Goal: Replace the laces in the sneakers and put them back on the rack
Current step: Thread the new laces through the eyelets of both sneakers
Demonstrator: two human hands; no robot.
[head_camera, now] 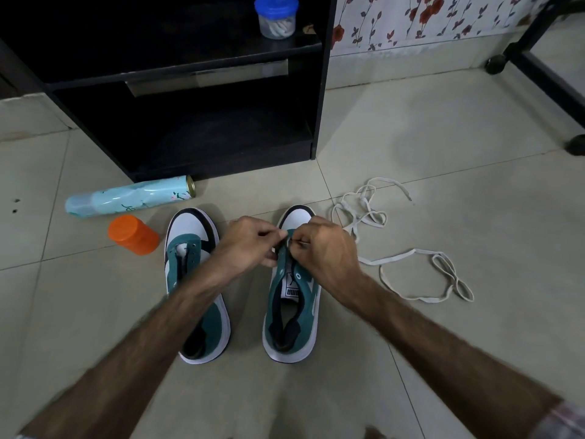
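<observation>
Two teal-and-white sneakers stand side by side on the tiled floor (443,128), toes pointing toward a black rack (321,90); the left sneaker (193,236) has bare eyelets and the person's left forearm crosses over its heel end; the right sneaker (291,315) sits under both hands, its tongue label showing; the left hand (250,243) is closed, thumb and fingertips pinched at the eyelets near the toe of the right sneaker; the right hand (323,248) is likewise closed in a pinch just beside it, and a short piece of white lace (288,241) shows between the two hands, though which hand grips which part cannot be made out; a loose white lace (421,274) trails in loops across the floor to the right of the right sneaker, running out from under the right hand; to the left of the sneakers a pale blue spray can (133,198) lies on its side just in front of the rack's base, and an orange-lidded jar (134,234) rests near the toe of the left sneaker; on an upper shelf of the rack stands a clear jar with a blue lid (276,17) holding something white
</observation>
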